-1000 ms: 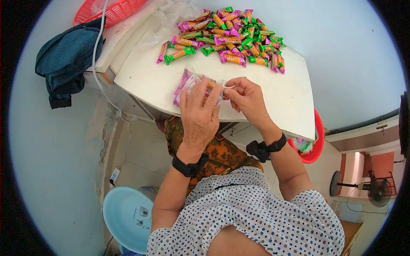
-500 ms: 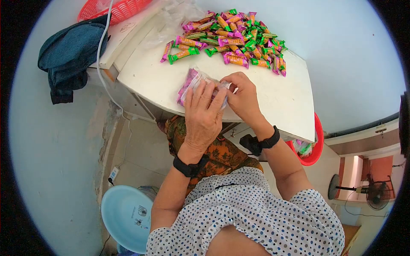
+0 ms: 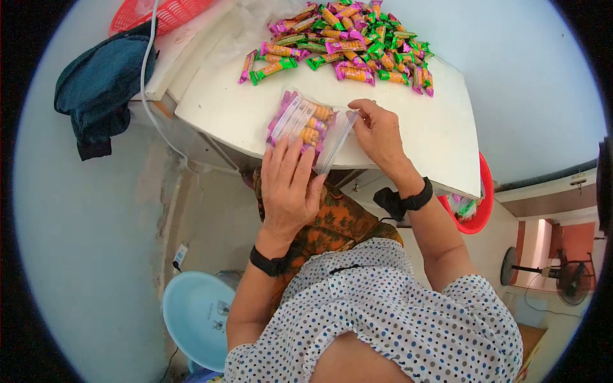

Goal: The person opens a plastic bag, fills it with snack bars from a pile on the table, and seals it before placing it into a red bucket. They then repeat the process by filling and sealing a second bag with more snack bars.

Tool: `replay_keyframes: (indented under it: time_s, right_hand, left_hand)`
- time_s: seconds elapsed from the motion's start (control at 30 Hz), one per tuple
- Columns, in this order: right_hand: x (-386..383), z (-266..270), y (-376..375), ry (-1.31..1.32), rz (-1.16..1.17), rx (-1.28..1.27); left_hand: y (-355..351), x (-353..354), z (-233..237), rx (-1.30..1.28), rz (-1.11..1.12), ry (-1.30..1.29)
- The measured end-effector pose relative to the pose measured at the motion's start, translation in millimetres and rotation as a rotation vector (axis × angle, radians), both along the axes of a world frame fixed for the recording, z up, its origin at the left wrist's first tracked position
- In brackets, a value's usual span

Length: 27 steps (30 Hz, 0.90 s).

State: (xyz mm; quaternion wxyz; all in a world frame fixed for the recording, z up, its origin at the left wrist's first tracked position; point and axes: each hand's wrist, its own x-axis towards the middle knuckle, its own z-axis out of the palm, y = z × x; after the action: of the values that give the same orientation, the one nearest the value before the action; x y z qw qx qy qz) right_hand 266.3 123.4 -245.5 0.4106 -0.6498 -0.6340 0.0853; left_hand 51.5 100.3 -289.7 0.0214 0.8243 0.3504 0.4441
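A clear zip-lock bag (image 3: 299, 121) lies near the front edge of the white table, with several wrapped snack bars in pink-purple wrappers inside. Its open-looking flap with the zip strip points to the right. My left hand (image 3: 287, 185) rests on the bag's lower edge, fingers stretched out and lying flat. At the upper corner of the zip strip, my right hand (image 3: 381, 132) pinches the bag between thumb and forefinger. Whether the zip is fully closed I cannot make out. Behind the bag is a pile of snack bars (image 3: 348, 48) in green and purple wrappers.
The white table (image 3: 217, 108) bears the pile. A red basket (image 3: 182, 14) and a dark blue cloth (image 3: 102, 89) are at the upper left. A light blue basin (image 3: 191, 319) stands low on the left. On the right are a red tub (image 3: 483, 204) with packets and a fan (image 3: 573, 282).
My right hand has slid up and right to the zip strip's upper corner. My left hand has shifted down and left, uncovering the snack bars, and the flap now lies spread out.
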Motion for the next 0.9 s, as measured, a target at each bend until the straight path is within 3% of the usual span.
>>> replay_keyframes:
  time_s: [0.23, 0.43, 0.63, 0.73, 0.87, 0.9]
  right_hand:
    - [2, -5, -3, 0.054, 0.043, 0.009]
    - [0, 4, -7, 0.558, 0.154, -0.186]
    - [5, 13, -15, 0.702, 0.229, -0.258]
    - [8, 16, -27, 0.653, 0.347, -0.229]
    - [17, 32, -45, 0.215, 0.343, -0.074]
    - [14, 40, -50, 0.314, 0.339, -0.064]
  left_hand:
    - [-16, 2, -1, 0.01, 0.04, 0.078]
    - [-7, 14, -13, 0.068, 0.108, 0.125]
    - [3, 14, -5, 0.136, 0.096, 0.101]
    - [1, 7, 4, 0.097, 0.048, 0.021]
    - [-15, -6, 42, -0.013, -0.032, -0.041]
    - [-17, -8, 49, 0.01, -0.067, -0.052]
